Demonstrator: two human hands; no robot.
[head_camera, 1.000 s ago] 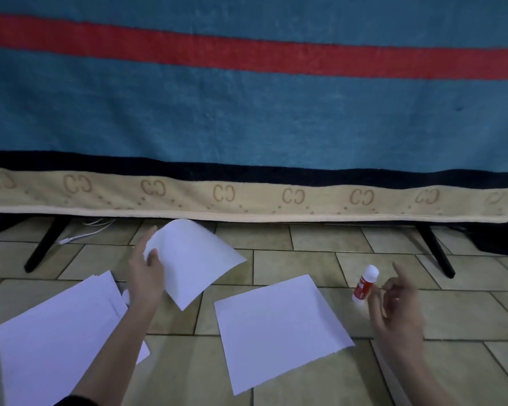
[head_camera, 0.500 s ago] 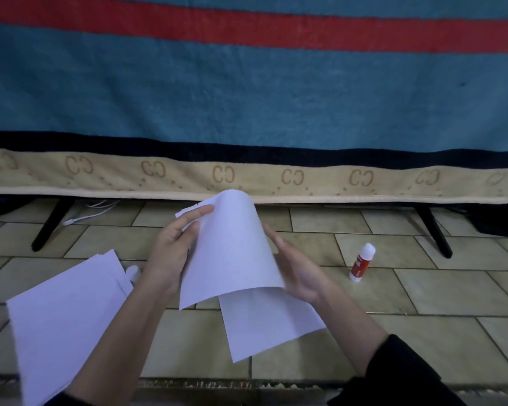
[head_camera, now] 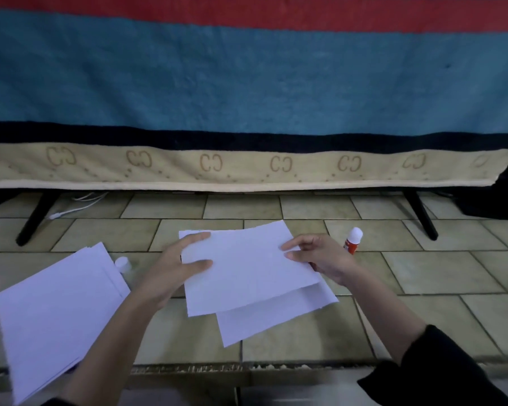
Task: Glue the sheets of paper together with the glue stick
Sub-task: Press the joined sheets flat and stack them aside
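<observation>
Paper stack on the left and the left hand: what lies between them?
In the head view, a small white cap on bare floor tile lies between the paper stack and the left hand.

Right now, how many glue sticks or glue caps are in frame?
2. The glue stick stands upright on the floor tiles beyond the right hand. A white cap-like piece sits by the paper stack, partly hidden; unclear whether it is a second stick.

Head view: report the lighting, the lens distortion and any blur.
Head view: dim, even light, with faint shadows under the top sheet held in the left hand and right hand; wide-angle bowing curves the blanket hem; focus is soft throughout, so the glue stick label is unreadable; no glare on the floor tiles.
</observation>
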